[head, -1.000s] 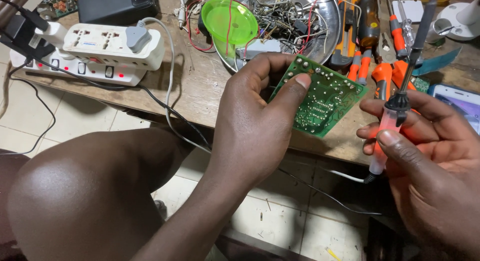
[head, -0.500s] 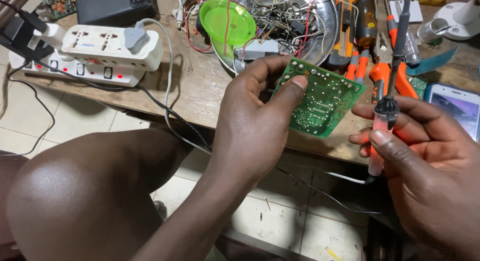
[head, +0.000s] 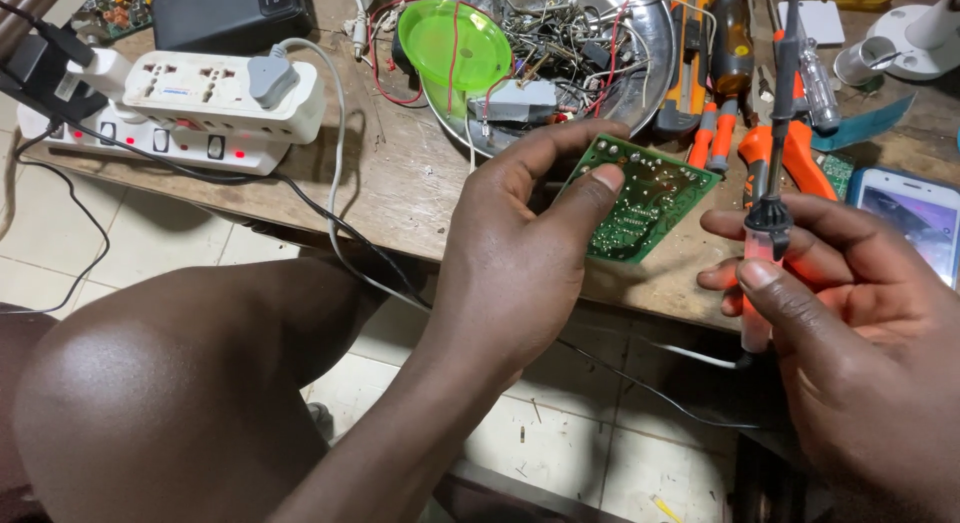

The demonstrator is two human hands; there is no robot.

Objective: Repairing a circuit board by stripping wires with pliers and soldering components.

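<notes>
Left hand (head: pixel 520 253) pinches a green circuit board (head: pixel 645 198) between thumb and fingers, tilted above the front edge of the wooden bench (head: pixel 400 183). Right hand (head: pixel 850 313) is closed around a soldering iron (head: pixel 768 213), its tip pointing up and away, just beside the board but not touching it. Behind the board sits a metal bowl (head: pixel 655 43) full of loose wires and parts, with a green plastic lid (head: pixel 455 43) resting on it. 2 white power strips (head: pixel 200 108) lie at the left, orange-handled pliers (head: pixel 790 153) and a phone (head: pixel 915 218) at the right.
</notes>
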